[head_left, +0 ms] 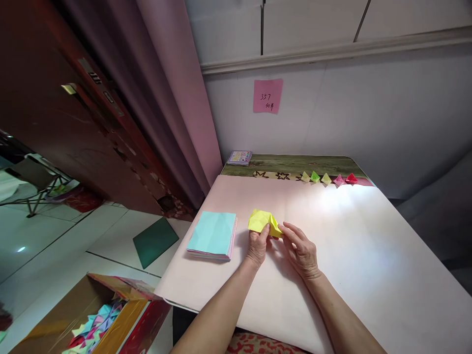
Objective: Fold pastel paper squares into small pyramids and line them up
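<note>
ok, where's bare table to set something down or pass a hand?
Widest bare patch: right of the right hand, out to the edge of the table. Also bare: the strip between the yellow folded paper and the row of folded pieces at the far edge. Crowded: the narrow gap between the paper stack and the left hand.

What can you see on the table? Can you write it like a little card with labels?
left hand: holds the yellow paper by its near edge
right hand: fingers pinch the yellow paper's right end
yellow paper: partly folded
table: pale pink top
paper stack: left of the hands, light blue sheet on top
folded shapes: small row at the far edge, yellow, green, pink, red
note: pink, on the wall, with writing
box: open, on the floor, with coloured folded papers inside
</note>
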A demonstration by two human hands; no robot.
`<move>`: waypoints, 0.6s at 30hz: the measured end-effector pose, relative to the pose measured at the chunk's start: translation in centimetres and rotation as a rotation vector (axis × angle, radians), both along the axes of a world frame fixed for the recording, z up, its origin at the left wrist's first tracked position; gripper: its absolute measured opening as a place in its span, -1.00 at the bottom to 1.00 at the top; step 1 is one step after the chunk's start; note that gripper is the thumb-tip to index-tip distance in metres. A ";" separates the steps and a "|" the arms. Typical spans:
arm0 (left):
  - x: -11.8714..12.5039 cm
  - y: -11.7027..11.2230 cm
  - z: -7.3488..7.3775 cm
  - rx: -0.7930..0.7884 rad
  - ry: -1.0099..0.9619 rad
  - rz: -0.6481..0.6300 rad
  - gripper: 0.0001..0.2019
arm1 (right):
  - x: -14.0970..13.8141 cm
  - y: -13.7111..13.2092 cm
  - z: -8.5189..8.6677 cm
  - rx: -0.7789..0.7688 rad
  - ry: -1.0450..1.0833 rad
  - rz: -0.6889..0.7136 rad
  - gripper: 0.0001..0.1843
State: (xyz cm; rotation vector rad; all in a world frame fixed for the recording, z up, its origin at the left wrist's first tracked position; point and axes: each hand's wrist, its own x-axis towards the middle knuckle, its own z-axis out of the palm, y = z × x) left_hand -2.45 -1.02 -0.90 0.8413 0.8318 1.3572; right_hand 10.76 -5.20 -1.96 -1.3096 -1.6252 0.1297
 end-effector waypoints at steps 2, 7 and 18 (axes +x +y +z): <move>-0.1 0.0 0.0 -0.002 -0.018 -0.013 -0.65 | 0.0 0.0 0.0 -0.044 0.124 -0.004 -0.64; -0.2 0.0 -0.2 -0.014 0.049 -0.068 -0.65 | 0.3 0.4 0.6 -0.315 0.649 0.065 -0.39; -0.3 0.1 0.1 -0.008 0.161 -0.081 -0.76 | 1.7 0.7 2.5 -0.464 0.910 0.154 -0.49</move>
